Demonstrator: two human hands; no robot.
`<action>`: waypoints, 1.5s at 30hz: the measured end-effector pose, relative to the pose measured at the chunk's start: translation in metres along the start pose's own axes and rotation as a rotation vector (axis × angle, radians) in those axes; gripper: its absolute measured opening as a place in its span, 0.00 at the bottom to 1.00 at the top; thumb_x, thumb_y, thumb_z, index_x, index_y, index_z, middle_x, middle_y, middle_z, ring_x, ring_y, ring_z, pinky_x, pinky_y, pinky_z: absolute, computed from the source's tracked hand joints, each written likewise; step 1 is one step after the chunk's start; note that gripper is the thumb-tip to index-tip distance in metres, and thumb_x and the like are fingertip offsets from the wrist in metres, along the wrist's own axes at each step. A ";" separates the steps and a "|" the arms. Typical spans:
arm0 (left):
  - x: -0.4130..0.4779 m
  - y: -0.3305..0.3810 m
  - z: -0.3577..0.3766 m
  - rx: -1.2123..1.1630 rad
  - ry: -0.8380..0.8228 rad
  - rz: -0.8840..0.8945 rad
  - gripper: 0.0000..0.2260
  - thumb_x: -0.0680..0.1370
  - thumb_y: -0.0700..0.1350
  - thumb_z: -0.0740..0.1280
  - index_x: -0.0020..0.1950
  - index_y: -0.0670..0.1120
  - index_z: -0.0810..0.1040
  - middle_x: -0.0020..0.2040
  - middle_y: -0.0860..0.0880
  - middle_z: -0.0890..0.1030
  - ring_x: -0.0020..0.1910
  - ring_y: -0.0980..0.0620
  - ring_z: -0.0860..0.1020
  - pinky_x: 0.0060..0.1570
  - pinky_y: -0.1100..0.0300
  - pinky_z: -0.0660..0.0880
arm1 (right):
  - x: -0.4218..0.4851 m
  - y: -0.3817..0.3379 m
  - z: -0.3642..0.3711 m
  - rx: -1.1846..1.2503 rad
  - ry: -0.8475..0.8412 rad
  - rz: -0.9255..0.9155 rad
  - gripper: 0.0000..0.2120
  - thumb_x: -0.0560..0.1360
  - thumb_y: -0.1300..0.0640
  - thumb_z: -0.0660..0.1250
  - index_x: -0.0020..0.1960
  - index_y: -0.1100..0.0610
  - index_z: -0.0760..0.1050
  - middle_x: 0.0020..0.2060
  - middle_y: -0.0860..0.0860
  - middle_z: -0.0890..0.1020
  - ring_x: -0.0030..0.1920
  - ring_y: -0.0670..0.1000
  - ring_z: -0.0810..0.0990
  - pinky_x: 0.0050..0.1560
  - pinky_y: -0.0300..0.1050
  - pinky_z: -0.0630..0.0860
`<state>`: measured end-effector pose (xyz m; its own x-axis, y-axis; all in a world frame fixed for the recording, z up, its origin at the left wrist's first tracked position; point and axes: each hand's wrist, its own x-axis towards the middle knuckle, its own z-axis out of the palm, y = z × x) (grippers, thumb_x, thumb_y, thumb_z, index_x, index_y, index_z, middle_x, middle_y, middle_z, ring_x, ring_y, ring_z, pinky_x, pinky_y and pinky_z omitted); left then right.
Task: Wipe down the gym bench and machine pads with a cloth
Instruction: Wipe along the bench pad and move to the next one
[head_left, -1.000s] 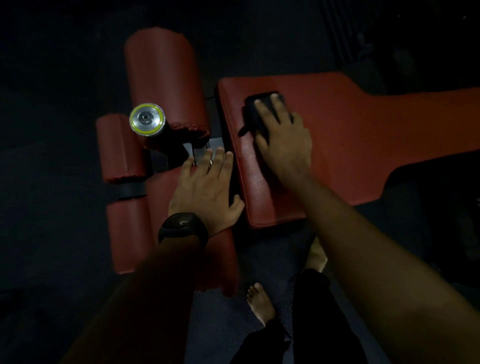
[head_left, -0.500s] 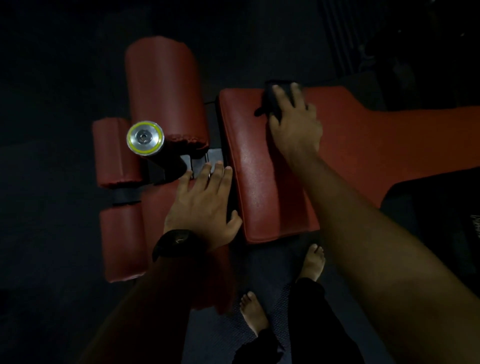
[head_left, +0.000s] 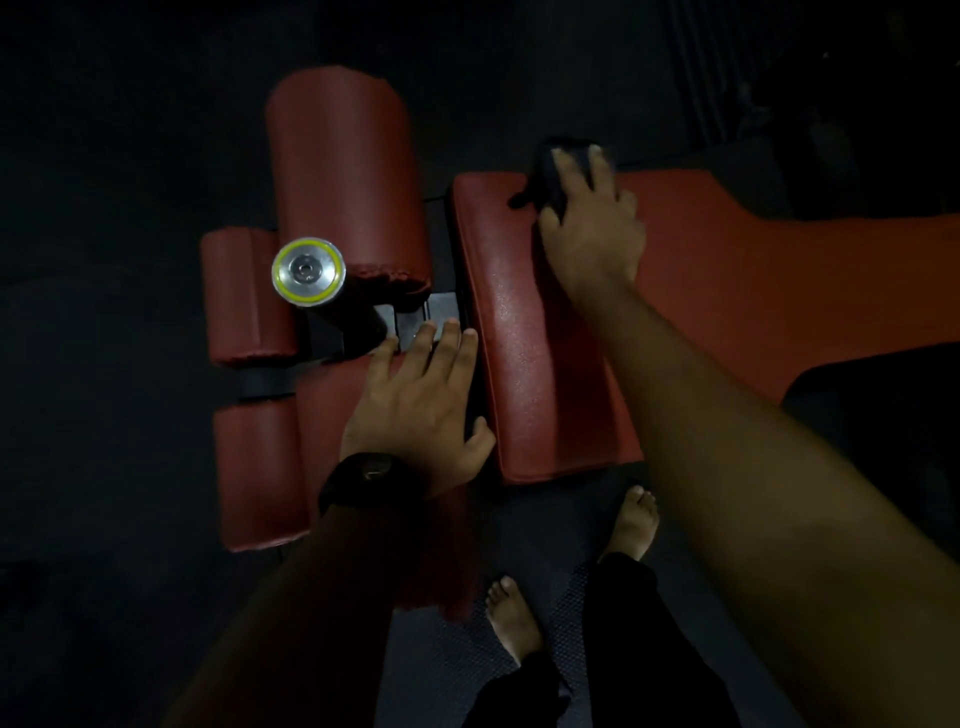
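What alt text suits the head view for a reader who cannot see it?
The right hand presses a dark cloth on the far edge of a red bench pad in a dim gym. The left hand lies flat on a neighbouring red pad, beside red roller pads and a silver end cap.

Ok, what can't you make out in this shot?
All in the head view:
Cloth: mostly hidden under the right hand's fingers.
Bench pad: far end cut off by the picture's right edge.
Roller pad beneath the left hand: partly covered by that arm.
Floor: too dark for detail.
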<state>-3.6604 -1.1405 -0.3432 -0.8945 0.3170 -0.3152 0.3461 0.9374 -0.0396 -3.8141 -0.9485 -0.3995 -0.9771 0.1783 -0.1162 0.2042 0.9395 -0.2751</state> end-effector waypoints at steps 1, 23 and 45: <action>0.000 0.000 0.000 -0.003 -0.002 -0.001 0.38 0.73 0.60 0.61 0.80 0.42 0.63 0.79 0.42 0.66 0.77 0.43 0.64 0.74 0.39 0.60 | -0.005 -0.002 0.002 0.023 0.003 0.110 0.30 0.82 0.45 0.59 0.81 0.42 0.54 0.82 0.50 0.55 0.70 0.60 0.69 0.63 0.57 0.71; 0.003 0.000 -0.001 0.132 -0.027 -0.002 0.39 0.77 0.66 0.50 0.83 0.47 0.53 0.82 0.40 0.57 0.78 0.38 0.61 0.69 0.39 0.63 | -0.108 0.018 0.007 -0.029 0.072 -0.201 0.32 0.79 0.47 0.65 0.81 0.44 0.59 0.81 0.53 0.60 0.63 0.63 0.74 0.55 0.58 0.74; 0.097 0.072 0.016 -0.043 -0.006 -0.036 0.30 0.85 0.57 0.50 0.84 0.46 0.46 0.84 0.44 0.46 0.82 0.44 0.45 0.78 0.37 0.45 | -0.183 0.075 0.017 0.123 0.074 0.406 0.33 0.80 0.44 0.63 0.82 0.42 0.55 0.82 0.51 0.55 0.65 0.63 0.71 0.58 0.57 0.72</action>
<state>-3.7175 -1.0443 -0.3920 -0.9042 0.2825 -0.3205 0.3016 0.9534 -0.0105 -3.6187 -0.9163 -0.4152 -0.8170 0.5509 -0.1704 0.5739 0.7481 -0.3333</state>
